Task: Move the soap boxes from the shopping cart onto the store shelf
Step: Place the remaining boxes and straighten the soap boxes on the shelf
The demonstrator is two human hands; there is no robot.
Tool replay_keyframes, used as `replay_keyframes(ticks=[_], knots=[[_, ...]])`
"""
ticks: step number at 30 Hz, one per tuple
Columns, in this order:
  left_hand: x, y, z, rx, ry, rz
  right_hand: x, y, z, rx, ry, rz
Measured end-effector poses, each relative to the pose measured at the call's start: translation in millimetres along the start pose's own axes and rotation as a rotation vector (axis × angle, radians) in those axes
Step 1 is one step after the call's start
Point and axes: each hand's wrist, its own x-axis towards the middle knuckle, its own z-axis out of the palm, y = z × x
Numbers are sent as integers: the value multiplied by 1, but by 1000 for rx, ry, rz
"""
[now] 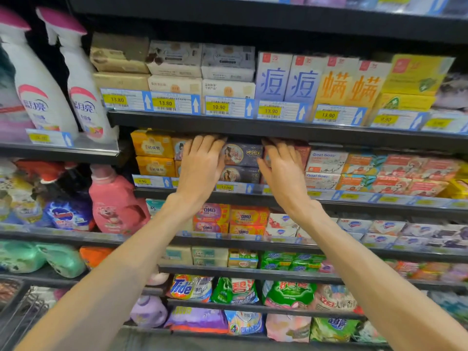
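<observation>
Hands apart, left hand point(200, 165) and right hand point(283, 168) flat (fingers straight) against shelved soap boxes point(240, 154).

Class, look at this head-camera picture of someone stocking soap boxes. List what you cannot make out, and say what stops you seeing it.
- Fingertips of the left hand and right hand: hidden under the shelf edge above.
- Soap boxes behind both hands: mostly covered, so any grip is unclear.
- Shopping cart: cut off at the bottom-left corner; contents unseen.
- Price tags on the lower right: too blurred to read.
</observation>
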Motion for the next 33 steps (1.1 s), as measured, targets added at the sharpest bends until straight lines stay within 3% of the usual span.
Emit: replay_keyframes(ticks=[6, 24, 33], knots=[[9, -5, 8, 50, -69, -35, 26, -4, 5, -41, -162, 71], [12, -9, 8, -18, -14, -48, 36, -7, -3, 36, -286, 145], [-5, -12, 20, 140, -146, 75, 35, -8, -5, 101, -297, 168]])
